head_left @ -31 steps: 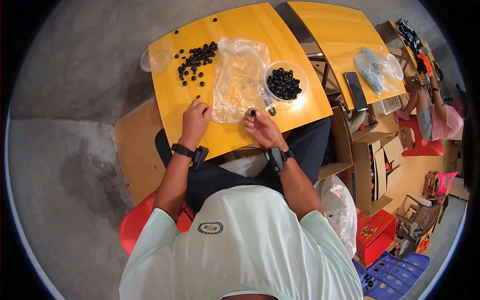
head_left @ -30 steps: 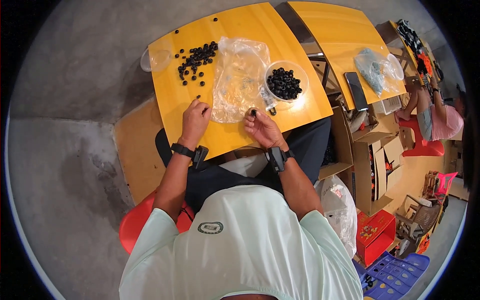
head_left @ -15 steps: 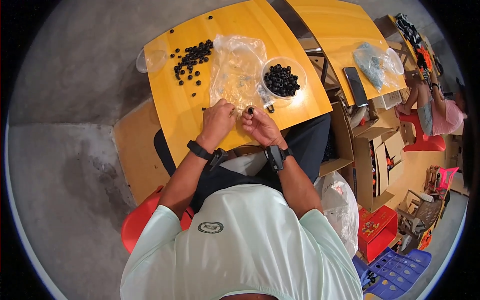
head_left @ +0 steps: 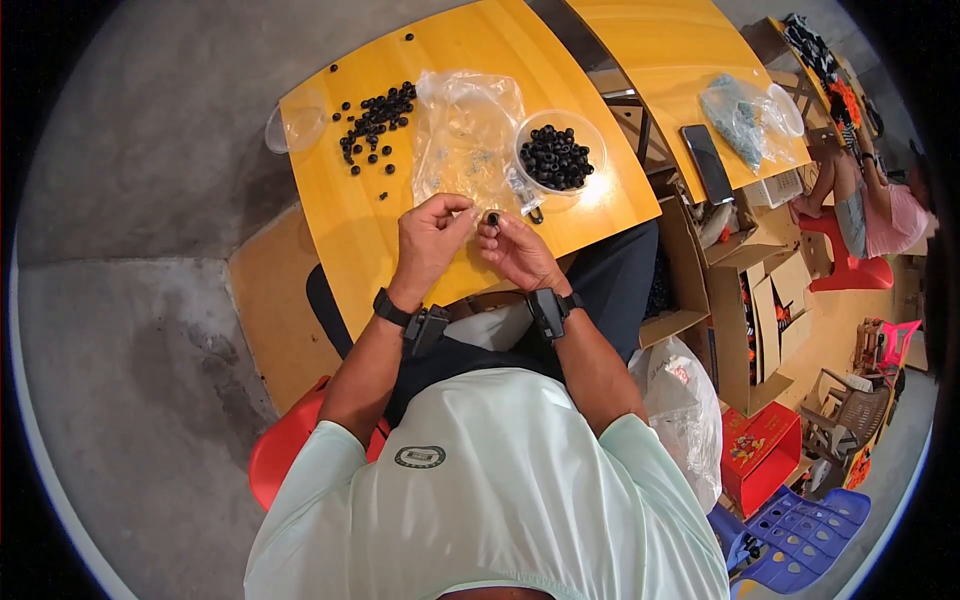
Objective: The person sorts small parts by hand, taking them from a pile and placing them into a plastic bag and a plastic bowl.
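My right hand (head_left: 522,252) pinches a small round black piece with a hole, like a bead (head_left: 492,219), between thumb and fingers. Close beside it on the left, my left hand (head_left: 430,240) has thumb and forefinger pressed together near the bead; whatever they hold is too small to make out. Just beyond both hands lies a clear plastic bag (head_left: 465,110) with tiny shiny bits on it or in it. To its right stands a clear round tub (head_left: 601,150) of black beads (head_left: 556,157). More loose black beads (head_left: 378,115) are scattered left of the bag.
A clear round lid (head_left: 295,128) overhangs the table's left edge. At right, a second yellow table (head_left: 660,50) bears a phone (head_left: 708,163) and a bag of grey-green material (head_left: 735,115). Cardboard boxes (head_left: 740,340) stand below it. Another person (head_left: 890,215) sits at far right.
My left hand's fingertips have lifted and turned toward the bead in my right hand. The right hand still holds the bead. The whole view has shifted slightly.
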{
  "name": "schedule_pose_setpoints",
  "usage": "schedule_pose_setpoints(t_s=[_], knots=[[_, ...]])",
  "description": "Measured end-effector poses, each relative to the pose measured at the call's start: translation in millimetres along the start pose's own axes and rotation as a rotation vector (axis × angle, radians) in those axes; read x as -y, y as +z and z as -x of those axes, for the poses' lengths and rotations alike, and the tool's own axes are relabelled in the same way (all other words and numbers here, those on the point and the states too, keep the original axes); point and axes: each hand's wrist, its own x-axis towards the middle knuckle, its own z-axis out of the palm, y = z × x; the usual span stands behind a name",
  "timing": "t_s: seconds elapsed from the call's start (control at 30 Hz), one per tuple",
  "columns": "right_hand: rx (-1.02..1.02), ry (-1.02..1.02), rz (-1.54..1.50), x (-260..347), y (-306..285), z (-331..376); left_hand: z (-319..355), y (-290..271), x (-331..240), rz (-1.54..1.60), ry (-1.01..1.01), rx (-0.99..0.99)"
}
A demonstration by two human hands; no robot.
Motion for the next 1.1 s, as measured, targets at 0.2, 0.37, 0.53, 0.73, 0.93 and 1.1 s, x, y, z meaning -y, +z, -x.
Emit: schedule_pose_setpoints(t_s=[0.2,0.37,0.53,0.73,0.93,1.1], knots=[[-0.053,0.007,-0.009,-2.5,-2.5,0.4,3.5,14.3,-5.9,0.051,0.299,0.053],[-0.067,-0.017,0.014,-3.3,-3.7,0.7,3.2,17.1,2.5,-0.058,0.31,0.06],[-0.064,-0.014,0.005,-3.5,-6.0,0.9,4.1,18.6,-5.5,-0.139,0.333,0.059],[-0.087,-0.021,0.014,-4.1,-3.2,0.5,0.5,9.9,-3.2,-0.176,0.267,0.177],[-0.037,-0.022,0.003,-4.5,-4.5,1.0,-3.3,7.4,1.5,-0.268,0.34,0.182],[-0.02,0.033,-0.031,-3.8,-10.7,4.9,-3.2,0.4,-8.0,-0.389,0.507,0.242]])
